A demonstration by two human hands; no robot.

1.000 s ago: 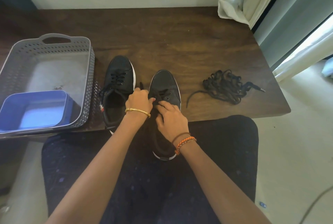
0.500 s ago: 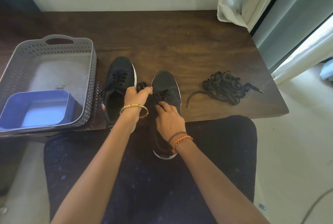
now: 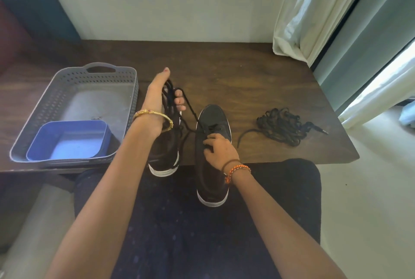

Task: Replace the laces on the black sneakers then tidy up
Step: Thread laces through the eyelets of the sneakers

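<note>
On the dark table's near edge (image 3: pixel 292 157), I see my right hand (image 3: pixel 221 152) curled on the right sneaker's (image 3: pixel 213 121) eyelets, pinching its lace. My left hand (image 3: pixel 157 97) is raised, fingers curled round black lace loops (image 3: pixel 170 99) strung to that shoe. Loose laces (image 3: pixel 283 127) lie right; grey basket (image 3: pixel 74 81) left.

No legible text, labels, brands or numbers on any visible surface.

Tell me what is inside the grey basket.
Inside the grey basket, a blue tub sits in the near corner; it looks empty. A small dark speck lies on the basket floor, too small to identify. The floor under the tub is hidden.
</note>
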